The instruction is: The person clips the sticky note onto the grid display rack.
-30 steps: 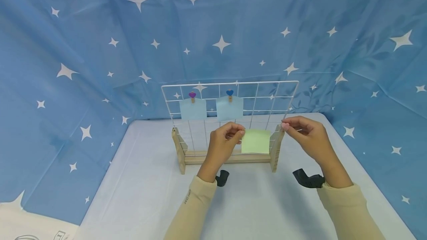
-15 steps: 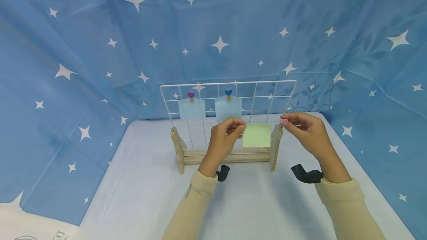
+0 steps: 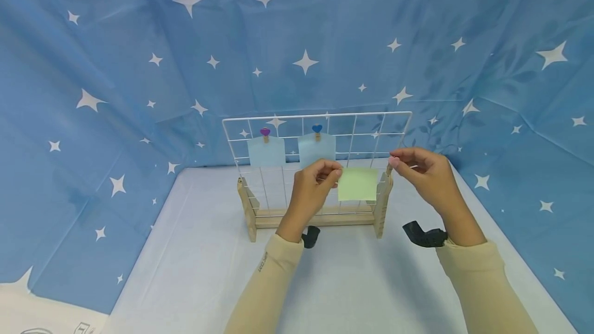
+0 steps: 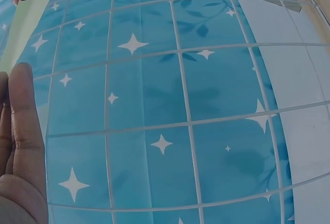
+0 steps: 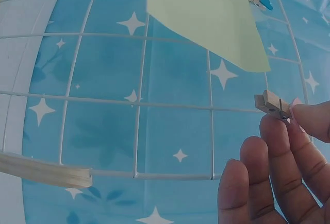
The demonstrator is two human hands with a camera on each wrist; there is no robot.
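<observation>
Between thumb and fingers my left hand pinches the left edge of a yellow-green paper note, held up before the white wire grid. My right hand pinches a small wooden clothespin, with a bit of pink showing by the thumb; it is right of the note and apart from it. Two light blue notes hang on the grid: the left one under a purple heart clothespin, the other under a blue heart clothespin.
The grid stands in a wooden base with upright side pieces on a white-covered table. Behind it hangs a blue star-patterned cloth. A pale printed cloth lies at the lower left.
Both hands have risen a little, the left one lifting the yellow-green note higher against the grid. The right hand still pinches the clothespin.
</observation>
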